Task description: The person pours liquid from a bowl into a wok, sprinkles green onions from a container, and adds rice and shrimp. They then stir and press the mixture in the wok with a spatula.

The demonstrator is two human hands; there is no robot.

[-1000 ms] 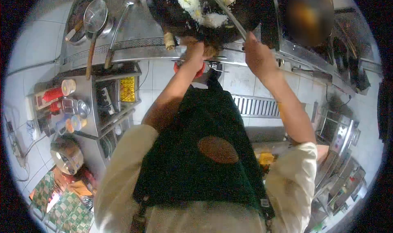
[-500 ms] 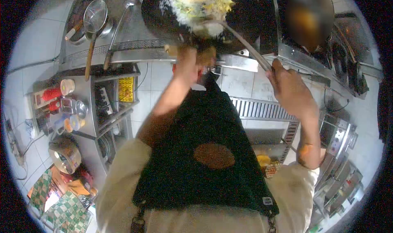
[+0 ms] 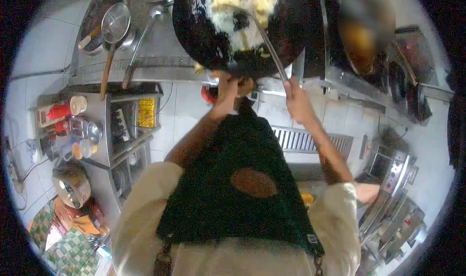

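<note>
left hand: we grip the wok handle, fist closed
right hand: closed on the ladle shaft
wok: on the stove, top centre
fried rice: in the wok, ladle bowl in it

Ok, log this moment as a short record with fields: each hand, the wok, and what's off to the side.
left hand: grips the wok handle
right hand: holds the ladle by its long handle
wok: dark, over the steel stove
food: white rice with yellow bits, ladle bowl in it
strainer: rests on the stove, wooden handle
shelf: steel, carries jars and small containers
clothing: dark apron over a pale shirt
</note>
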